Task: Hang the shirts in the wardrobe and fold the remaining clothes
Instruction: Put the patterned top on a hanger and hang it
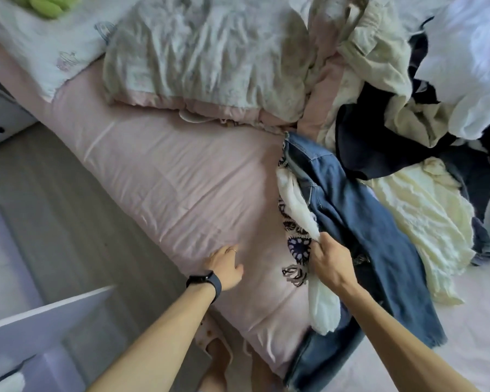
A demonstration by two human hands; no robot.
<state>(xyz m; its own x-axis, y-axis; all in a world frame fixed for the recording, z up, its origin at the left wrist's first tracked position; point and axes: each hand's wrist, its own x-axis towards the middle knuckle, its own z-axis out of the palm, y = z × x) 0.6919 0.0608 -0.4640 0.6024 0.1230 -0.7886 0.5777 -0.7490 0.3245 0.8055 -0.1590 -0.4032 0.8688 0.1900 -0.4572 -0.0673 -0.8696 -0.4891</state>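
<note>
A pile of clothes covers the right side of the pink bed (159,179). My right hand (330,257) grips a thin white garment (294,205) that runs from the pile down past my wrist. Under it lies a cloth with a dark floral print (296,246). Blue jeans (365,222) stretch diagonally beside my right arm and hang over the bed edge. A pale yellow garment (425,219) and dark navy clothes (371,137) lie further right. My left hand (225,263), wearing a dark wristband, rests flat on the bare sheet with fingers spread.
A crumpled light-green duvet (210,52) lies across the head of the bed, beside a white pillow (40,43). White fabric (464,52) fills the top right. A grey floor (54,207) runs on the left, with a white furniture panel (40,321) at lower left.
</note>
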